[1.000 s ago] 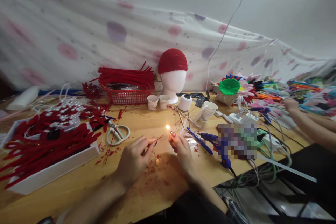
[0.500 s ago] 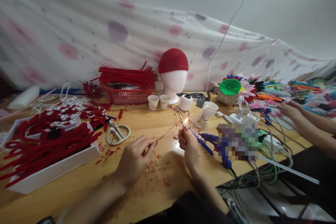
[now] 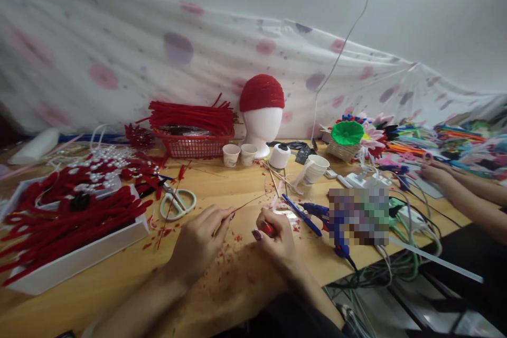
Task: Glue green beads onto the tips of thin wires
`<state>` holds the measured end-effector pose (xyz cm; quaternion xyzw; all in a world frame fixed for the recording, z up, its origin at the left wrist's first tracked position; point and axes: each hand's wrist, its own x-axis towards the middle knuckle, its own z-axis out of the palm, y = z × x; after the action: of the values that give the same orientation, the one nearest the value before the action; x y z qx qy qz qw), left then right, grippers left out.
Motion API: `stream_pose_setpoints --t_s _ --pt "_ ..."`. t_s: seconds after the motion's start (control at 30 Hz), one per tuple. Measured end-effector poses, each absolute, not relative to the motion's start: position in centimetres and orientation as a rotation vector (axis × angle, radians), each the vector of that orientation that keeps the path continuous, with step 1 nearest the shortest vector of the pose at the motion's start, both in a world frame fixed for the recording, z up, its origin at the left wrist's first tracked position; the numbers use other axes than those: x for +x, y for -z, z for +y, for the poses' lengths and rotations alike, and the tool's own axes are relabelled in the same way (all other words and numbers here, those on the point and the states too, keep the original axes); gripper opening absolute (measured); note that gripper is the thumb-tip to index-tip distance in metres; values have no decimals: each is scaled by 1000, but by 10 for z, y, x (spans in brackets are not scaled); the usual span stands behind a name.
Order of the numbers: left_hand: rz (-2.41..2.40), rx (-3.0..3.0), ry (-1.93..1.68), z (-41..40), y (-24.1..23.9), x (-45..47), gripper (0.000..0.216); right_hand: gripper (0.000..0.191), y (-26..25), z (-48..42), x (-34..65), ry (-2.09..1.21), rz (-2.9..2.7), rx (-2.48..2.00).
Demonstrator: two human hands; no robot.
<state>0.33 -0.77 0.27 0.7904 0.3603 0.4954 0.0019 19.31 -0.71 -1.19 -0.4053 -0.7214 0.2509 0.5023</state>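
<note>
My left hand (image 3: 202,237) pinches one end of a thin stripped wire (image 3: 249,203), reddish near my fingers, that points up and to the right over the table. Close by on the right, my right hand (image 3: 279,240) is closed around a red lighter (image 3: 268,228); most of the lighter is hidden in the fist, and no flame shows. Red fluff scraps (image 3: 237,237) litter the wood between and below both hands. Just beyond the right hand lie a blue pen (image 3: 303,215) and a blue glue gun (image 3: 317,210).
White-handled scissors (image 3: 178,205) lie left, beside a white box (image 3: 83,261) of red fuzzy stems. Behind stand a red basket (image 3: 194,146), a foam head (image 3: 261,127) with a red cap, and paper cups (image 3: 231,156). Cables and another person's hands (image 3: 435,174) are at right.
The flame by my right hand is gone. That hand has dropped lower and slightly nearer me, its fist turned, showing the red lighter. My left hand still holds the wire almost in place.
</note>
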Motion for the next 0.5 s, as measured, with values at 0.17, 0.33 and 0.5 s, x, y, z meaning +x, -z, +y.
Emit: stream_pose_setpoints --t_s 0.17,0.33,0.5 --pt "1127 2496 -1591 -7 -4 2 13 42 19 -9 196 -513 -1637 -862" --pt "1145 2496 -1605 -7 -3 2 12 41 23 -7 194 -679 -1495 -923" --pt "1145 2526 -1632 -7 -5 2 11 33 20 -6 193 -823 -1350 -1088"
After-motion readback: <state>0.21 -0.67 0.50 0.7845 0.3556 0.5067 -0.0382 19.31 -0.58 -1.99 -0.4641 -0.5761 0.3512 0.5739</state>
